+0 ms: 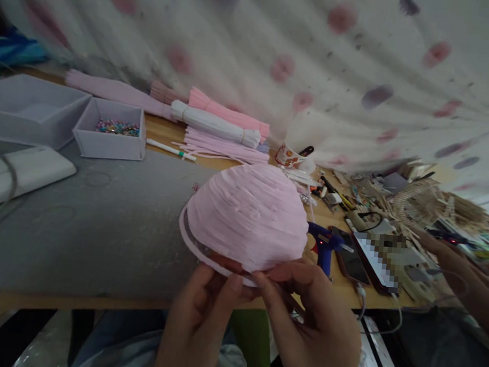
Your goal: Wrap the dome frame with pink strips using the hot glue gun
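A pale pink dome (250, 212), built up of coiled fuzzy pipe cleaner rows, is held over the front edge of the table. Along its lower left side a loose pink pipe cleaner (188, 238) bows away from the rim, leaving a narrow gap. My left hand (205, 317) pinches that strip below the dome, thumb on top. My right hand (310, 318) grips the dome's lower rim, with its thumb and fingers close to my left thumb. The fingertips under the rim are partly hidden. Just right of the dome lies a blue glue gun (327, 248) with a lit red light.
Pipe cleaner bundles (215, 125) lie at the back beside a bead box (112, 132) and a larger box (24, 107). A white roll (18, 178) is at left. Phones (352, 256), cables and clutter cover the right, where another person's arm (463, 277) reaches in.
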Motion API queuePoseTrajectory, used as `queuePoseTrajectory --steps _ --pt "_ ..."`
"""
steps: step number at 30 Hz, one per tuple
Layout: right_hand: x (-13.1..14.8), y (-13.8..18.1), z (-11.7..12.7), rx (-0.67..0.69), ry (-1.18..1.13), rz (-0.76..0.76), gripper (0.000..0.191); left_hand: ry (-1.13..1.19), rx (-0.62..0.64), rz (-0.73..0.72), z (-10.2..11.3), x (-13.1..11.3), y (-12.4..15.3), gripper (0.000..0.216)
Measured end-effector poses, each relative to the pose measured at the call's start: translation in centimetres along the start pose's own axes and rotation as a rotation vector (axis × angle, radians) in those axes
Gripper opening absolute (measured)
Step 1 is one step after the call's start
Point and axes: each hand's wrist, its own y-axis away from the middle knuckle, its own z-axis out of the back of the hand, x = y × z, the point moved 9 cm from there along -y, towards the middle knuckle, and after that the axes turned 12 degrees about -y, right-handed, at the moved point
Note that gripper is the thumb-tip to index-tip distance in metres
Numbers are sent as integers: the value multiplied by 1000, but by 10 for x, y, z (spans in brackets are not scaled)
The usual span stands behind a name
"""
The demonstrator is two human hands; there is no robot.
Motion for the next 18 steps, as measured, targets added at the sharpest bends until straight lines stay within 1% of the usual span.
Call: queuePoseTrajectory --steps 4,10,12,14,18 --pt "-4 -4 2 0 -31 -33 14 65 -51 38 7 4 -1 20" --pt "-9 -17 12 52 -27 5 13 238 -172 55 27 1 -7 15" --pt "-11 -21 16 52 -7 32 11 290 -167 72 30 -2 -11 16" --pt "-11 -24 19 51 -6 59 10 309 -135 92 29 -6 -13 18" --pt "-11 -28 20 57 -22 82 10 266 -120 110 27 -15 -13 21"
